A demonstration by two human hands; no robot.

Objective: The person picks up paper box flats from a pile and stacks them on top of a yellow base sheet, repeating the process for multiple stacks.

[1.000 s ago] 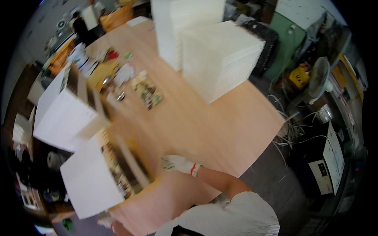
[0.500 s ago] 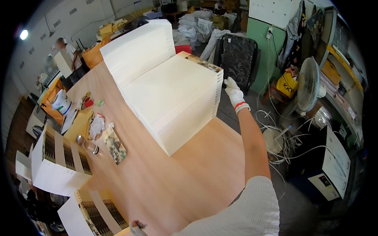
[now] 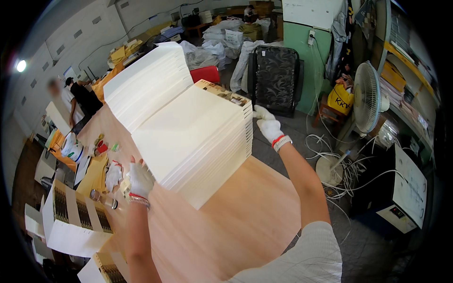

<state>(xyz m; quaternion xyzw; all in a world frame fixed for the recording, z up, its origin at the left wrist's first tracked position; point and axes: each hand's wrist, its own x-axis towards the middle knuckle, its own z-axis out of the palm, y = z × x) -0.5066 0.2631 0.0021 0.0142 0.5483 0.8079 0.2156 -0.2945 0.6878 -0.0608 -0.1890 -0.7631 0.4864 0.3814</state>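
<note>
A tall stack of thick paper sheets or open books [image 3: 188,127] stands on the table, with white leaves folded out toward the far left. Printed covers show along its far right edge. My left hand [image 3: 140,180], in a white glove with bare fingertips, is at the stack's near left side, fingers apart. At the right side my right hand [image 3: 270,128], also white-gloved, has its fingers stretched to the stack's edge; whether they press on it is hard to tell. Neither hand visibly grips anything. A small printed booklet [image 3: 125,187] is partly hidden behind my left hand.
Banded book stacks [image 3: 78,214] stand at the left edge of the wooden table [image 3: 226,221]. A glass jar [image 3: 104,199], a spare glove [image 3: 113,175] and brown envelopes [image 3: 93,173] lie nearby. On the right are a fan [image 3: 368,98] and coiled cables [image 3: 337,177]. Other people stand far left.
My left hand has come up from the lower edge to the stack's left side. My right hand stays by the right edge. The view has shifted, and the upper layers look more spread.
</note>
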